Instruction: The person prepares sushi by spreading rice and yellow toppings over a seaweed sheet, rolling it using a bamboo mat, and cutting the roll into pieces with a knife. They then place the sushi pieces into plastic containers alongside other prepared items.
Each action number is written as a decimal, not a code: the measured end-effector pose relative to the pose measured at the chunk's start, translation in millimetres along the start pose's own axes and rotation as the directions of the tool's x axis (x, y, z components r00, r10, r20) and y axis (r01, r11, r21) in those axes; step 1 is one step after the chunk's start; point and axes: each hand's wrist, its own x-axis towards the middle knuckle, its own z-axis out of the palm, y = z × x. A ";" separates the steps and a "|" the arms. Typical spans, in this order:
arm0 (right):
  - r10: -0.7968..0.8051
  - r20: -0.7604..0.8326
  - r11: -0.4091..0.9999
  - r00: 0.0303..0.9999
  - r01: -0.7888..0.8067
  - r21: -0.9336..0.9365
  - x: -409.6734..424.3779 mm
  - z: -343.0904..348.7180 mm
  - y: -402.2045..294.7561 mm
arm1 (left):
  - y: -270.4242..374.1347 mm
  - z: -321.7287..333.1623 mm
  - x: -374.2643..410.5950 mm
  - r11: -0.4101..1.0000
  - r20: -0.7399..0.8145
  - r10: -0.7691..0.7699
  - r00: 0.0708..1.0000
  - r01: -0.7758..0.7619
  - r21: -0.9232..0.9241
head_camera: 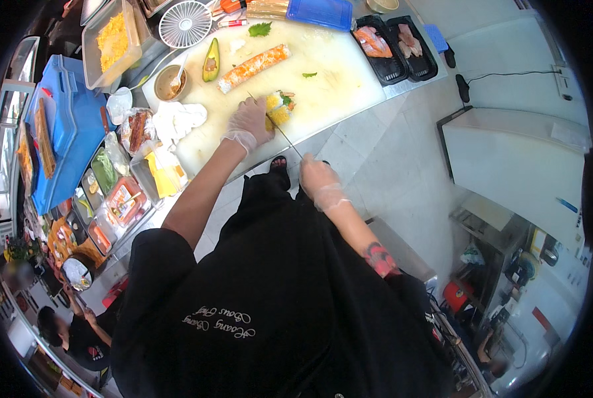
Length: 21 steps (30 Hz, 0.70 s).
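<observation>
My right hand [318,176], in a clear glove, grips the handle end of a long thin knife [287,137]. The blade lies across a yellow-coated sushi roll [280,110] on the white cutting board [346,74]. Green leaf and filling show at the roll's far end. My left hand [250,122], gloved too, holds the near part of that roll beside the blade and hides most of it. Above them lies an uncut orange-and-white sushi roll [254,68]. Half an avocado [211,60] rests to its left, near a bowl of brown sauce with a spoon [171,83].
Black trays of raw fish [374,44] stand at the board's right end. A crumpled white cloth [179,119] lies left of my left hand, near ingredient containers [126,199]. A blue lidded box [65,129] stands farther left. A co-worker [80,331] is at lower left.
</observation>
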 end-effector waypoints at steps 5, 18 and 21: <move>0.084 0.060 0.996 0.995 -0.086 0.022 -8.3 7.9 3.7 | 0.3 2.2 -4.1 1.000 -0.010 0.018 1.000 -0.018 -0.010; -0.010 -0.063 0.995 0.998 0.016 0.100 20.7 53.7 26.2 | -3.3 2.3 -3.3 1.000 -0.025 0.022 0.999 -0.022 0.011; 0.065 -0.031 0.995 0.997 -0.063 0.073 -24.3 57.7 47.6 | -3.0 3.4 -5.2 1.000 -0.024 -0.010 1.000 0.009 -0.017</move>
